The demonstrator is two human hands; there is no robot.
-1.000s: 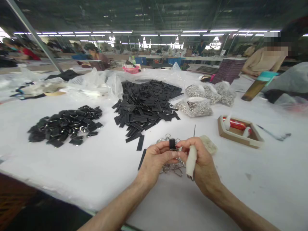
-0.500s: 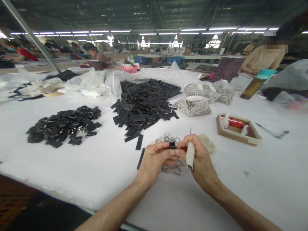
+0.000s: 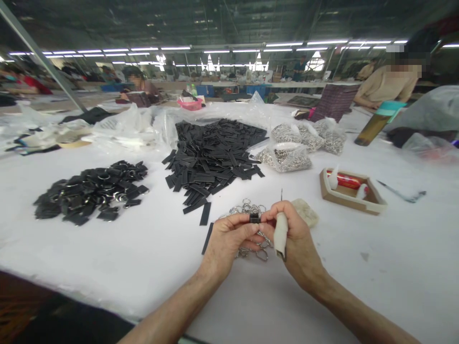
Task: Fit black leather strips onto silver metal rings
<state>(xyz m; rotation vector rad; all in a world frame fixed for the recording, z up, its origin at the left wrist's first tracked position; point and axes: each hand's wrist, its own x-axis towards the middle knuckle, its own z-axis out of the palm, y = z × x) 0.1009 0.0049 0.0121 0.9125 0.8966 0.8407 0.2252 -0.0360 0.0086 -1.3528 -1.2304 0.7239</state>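
Observation:
Between the fingertips of my left hand (image 3: 223, 244) is a small folded black strip (image 3: 254, 218). My right hand (image 3: 297, 239) is closed around a thin-tipped tool, perhaps an awl, with a pale wrapped handle (image 3: 280, 231); its metal tip points up. The right thumb and forefinger also pinch the strip's right end. Whether a ring sits inside the fold is hidden. Metal D-rings (image 3: 246, 207) lie loose beneath and behind both hands. A single black strip (image 3: 205, 214) lies just left of them, near a large heap of flat black strips (image 3: 215, 153).
At left is a pile of black strips looped on rings (image 3: 89, 193). Bags of metal rings (image 3: 290, 156) lie at the back right. A small box (image 3: 353, 205) holds a red tube. A bottle (image 3: 375, 125) stands beyond, near a co-worker (image 3: 389, 88).
The whole view has shifted slightly, so things appear a little further left. Both hands keep the same grip on the strip and the tool.

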